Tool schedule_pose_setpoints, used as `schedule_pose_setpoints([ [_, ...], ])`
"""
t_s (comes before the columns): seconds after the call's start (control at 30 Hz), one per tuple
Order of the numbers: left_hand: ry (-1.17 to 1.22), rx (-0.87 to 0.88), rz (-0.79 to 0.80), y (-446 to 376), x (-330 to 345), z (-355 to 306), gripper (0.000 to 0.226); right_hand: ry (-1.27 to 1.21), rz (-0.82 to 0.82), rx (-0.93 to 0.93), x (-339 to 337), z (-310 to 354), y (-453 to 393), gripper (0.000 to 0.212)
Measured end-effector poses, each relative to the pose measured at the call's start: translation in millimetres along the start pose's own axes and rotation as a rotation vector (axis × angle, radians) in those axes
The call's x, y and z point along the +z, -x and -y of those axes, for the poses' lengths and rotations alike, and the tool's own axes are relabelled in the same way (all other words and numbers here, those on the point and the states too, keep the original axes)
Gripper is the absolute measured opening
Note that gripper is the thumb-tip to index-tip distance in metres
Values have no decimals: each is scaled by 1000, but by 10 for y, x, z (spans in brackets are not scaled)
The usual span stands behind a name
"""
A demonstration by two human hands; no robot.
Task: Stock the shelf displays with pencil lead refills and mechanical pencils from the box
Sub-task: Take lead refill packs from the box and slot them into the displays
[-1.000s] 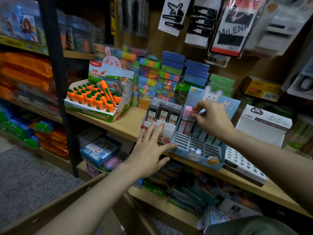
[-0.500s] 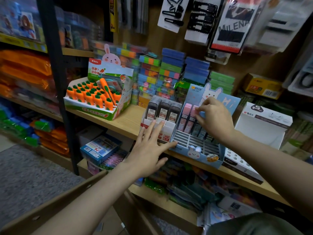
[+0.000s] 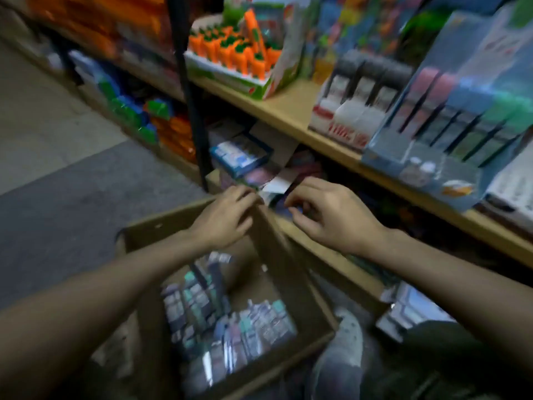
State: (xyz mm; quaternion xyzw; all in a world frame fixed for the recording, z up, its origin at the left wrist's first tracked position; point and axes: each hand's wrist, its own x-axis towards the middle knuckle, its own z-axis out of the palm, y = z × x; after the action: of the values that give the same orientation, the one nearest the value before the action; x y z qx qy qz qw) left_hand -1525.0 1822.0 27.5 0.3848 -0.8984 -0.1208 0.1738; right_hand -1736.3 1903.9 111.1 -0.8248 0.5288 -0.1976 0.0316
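The whole view is motion-blurred. An open cardboard box point(image 3: 291, 272) stands on the floor below me, holding several packs of lead refills and pencils point(image 3: 230, 321). My left hand point(image 3: 227, 217) hovers at the box's far rim with loosely curled fingers and nothing in it. To its right, my right hand point(image 3: 328, 217) hangs just past the rim, fingers also loosely curled and holding nothing. On the wooden shelf point(image 3: 288, 111) above stand a red-and-white display of dark lead refill tubes point(image 3: 352, 111) and a blue bunny display point(image 3: 427, 160) with slotted rows.
An orange carrot-shaped item display point(image 3: 239, 56) sits at the shelf's left end beside a black upright post point(image 3: 190, 111). Lower shelves hold mixed packets point(image 3: 239, 157). Grey floor point(image 3: 57, 183) lies to the left. A white perforated tray point(image 3: 513, 186) is at the far right.
Both hands have left the shelf displays and dropped to the cardboard box's far rim. The view has tilted down and now shows the inside of the box.
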Motion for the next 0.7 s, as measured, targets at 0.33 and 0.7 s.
schedule_pose_setpoints([
  [0.33,531,-1229,-8,1440,1428,464,43,-392,626,537,2084,174,-26,30],
  [0.7,333,-1221,112,1545,2047,556,60,-439,579,722,3284,122,-12,34],
])
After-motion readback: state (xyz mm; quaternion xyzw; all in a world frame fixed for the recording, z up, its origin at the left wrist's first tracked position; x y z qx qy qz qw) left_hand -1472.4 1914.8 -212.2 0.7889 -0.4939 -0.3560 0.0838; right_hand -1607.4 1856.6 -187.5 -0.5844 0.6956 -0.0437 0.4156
